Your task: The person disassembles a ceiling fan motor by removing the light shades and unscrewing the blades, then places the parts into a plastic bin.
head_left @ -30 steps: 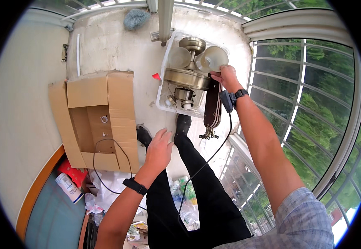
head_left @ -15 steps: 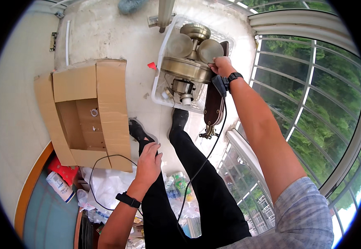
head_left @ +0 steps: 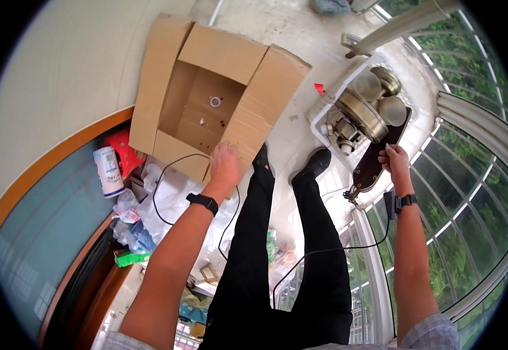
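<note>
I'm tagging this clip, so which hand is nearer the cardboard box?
Left. The left hand is at the cardboard box, by the lower end of its right flap, contact unclear; the right hand is farther right, beside the dark brown blades.

Daylight is streaming through the barred window (head_left: 467,201) at right, brightening the pale floor (head_left: 283,34) at upper centre. The cardboard box (head_left: 222,55), upper left, is holding soft shadow inside. Fisheye distortion is bowing the window bars (head_left: 468,202); black is filling the frame's corners.
</note>
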